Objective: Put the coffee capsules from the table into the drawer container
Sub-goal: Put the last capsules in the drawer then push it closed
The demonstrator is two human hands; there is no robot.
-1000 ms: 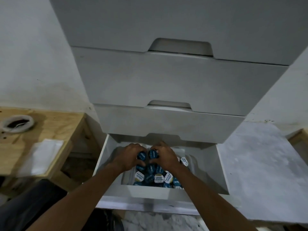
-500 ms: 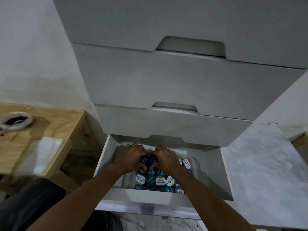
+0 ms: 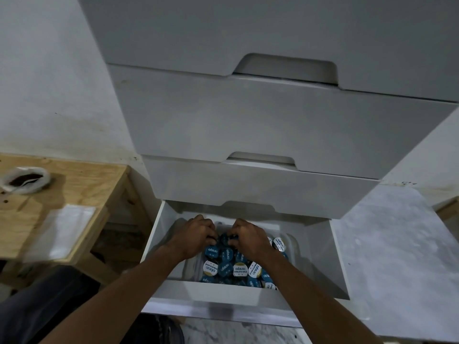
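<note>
The bottom drawer of a white cabinet is pulled out. Inside it a clear container holds a heap of several blue and white coffee capsules. Both my hands reach into the drawer over the heap. My left hand has its fingers curled round dark blue capsules at the top of the pile. My right hand mirrors it, fingers curled on capsules right beside the left. Their fingertips almost meet, and the capsules under my palms are hidden.
Three shut white drawers rise above the pulled-out one. A wooden table at the left carries a white bowl of dark grounds and a flat white packet. A grey marbled surface lies to the right.
Both hands have sunk a little deeper into the capsule heap and drawn closer together. My view has tilted slightly; the drawer stays pulled out.
</note>
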